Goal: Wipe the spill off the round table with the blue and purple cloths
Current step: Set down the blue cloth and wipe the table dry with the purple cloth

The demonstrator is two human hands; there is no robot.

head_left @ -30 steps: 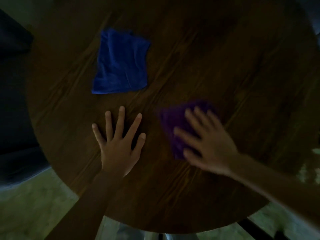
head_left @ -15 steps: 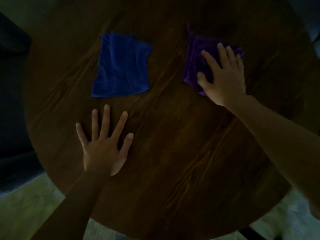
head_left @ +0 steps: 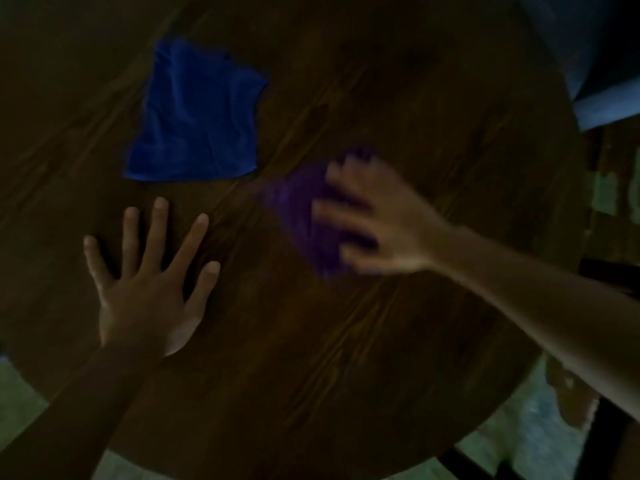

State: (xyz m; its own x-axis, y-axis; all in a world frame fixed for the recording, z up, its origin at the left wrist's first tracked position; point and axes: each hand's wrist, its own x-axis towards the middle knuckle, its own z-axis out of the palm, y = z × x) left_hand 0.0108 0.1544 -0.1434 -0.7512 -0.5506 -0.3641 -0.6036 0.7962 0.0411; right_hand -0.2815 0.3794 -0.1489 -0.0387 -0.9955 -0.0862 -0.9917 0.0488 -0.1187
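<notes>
The soft, limp purple cloth (head_left: 304, 216) likely bunches easily, so the right hand (head_left: 381, 223), fingers spread, presses it flat against the dark round wooden table (head_left: 346, 358).

Two cloths lie on one round wooden table (head_left: 398, 341) — one blue cloth (head_left: 197, 116) in the upper left of the frame, one purple cloth (head_left: 301, 213) near the middle. Two bare hands show — one left hand (head_left: 145, 289) at lower left, one right hand (head_left: 381, 220), blurred, right of centre.
</notes>
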